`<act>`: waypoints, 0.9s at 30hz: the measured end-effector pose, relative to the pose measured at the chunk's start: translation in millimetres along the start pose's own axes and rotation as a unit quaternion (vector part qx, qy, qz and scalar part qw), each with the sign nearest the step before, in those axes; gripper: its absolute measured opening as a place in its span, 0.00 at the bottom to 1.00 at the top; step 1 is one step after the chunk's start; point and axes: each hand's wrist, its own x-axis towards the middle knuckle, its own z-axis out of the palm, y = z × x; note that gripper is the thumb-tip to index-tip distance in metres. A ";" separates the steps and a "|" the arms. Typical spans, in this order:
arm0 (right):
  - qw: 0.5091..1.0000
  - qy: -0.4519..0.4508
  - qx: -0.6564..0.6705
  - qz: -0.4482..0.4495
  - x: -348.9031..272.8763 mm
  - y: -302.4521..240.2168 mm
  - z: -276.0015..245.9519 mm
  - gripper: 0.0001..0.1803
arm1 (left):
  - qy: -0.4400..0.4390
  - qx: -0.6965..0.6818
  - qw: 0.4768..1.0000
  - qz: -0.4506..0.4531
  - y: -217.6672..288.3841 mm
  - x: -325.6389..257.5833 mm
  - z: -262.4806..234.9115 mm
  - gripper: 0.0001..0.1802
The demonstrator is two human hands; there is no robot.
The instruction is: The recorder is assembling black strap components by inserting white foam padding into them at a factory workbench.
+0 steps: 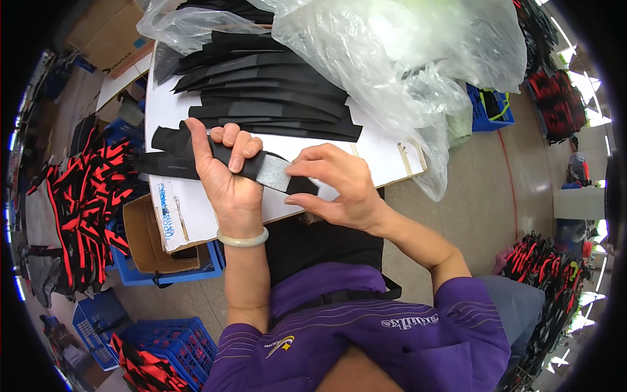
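Note:
My left hand (pixel 228 173) is closed round a black fabric strip (pixel 225 154), its thumb pointing up. A silvery grey patch (pixel 273 172) shows on the strip to the right of my left fingers. My right hand (pixel 333 186) is curled at the strip's right end, fingertips at the patch's edge and thumb at the lower edge. Another black strip (pixel 166 166) lies beside my left wrist on the white table (pixel 379 157). Just beyond my hands, several black strips (pixel 261 85) lie overlapped in a pile.
Clear plastic sheeting (pixel 392 52) covers the table's far right. Below the left corner stands an open cardboard box (pixel 147 235) in a blue crate (pixel 209 264). Red and black pieces (pixel 91 209) are heaped at left. Another blue crate (pixel 176 346) stands lower left.

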 end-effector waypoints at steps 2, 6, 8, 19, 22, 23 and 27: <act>1.000 0.004 -0.006 0.001 1.4 -2.0 3.6 0.15 | -0.056 0.020 0.998 0.008 -4.1 1.4 -4.6 0.24; 1.000 0.022 0.000 -0.014 2.5 1.2 4.4 0.13 | -0.061 0.101 0.989 0.084 -12.5 -5.2 2.5 0.24; 0.997 0.034 -0.010 -0.062 2.2 2.8 5.0 0.11 | -0.075 0.108 0.988 0.080 -10.5 -5.5 0.2 0.24; 0.993 0.074 -0.023 -0.090 0.7 12.2 23.7 0.12 | -0.028 0.025 0.999 -0.011 -0.5 3.1 -11.6 0.24; 0.993 0.076 -0.023 -0.082 0.9 14.1 27.4 0.12 | -0.005 0.012 1.000 -0.015 -3.3 1.0 -5.8 0.25; 0.993 0.084 -0.019 -0.085 2.0 14.4 29.9 0.12 | -0.006 0.004 0.999 -0.032 -4.8 0.8 -4.9 0.25; 0.993 0.089 -0.015 -0.073 0.4 10.8 36.0 0.12 | -0.015 0.018 1.000 -0.017 -2.1 -0.2 -10.4 0.25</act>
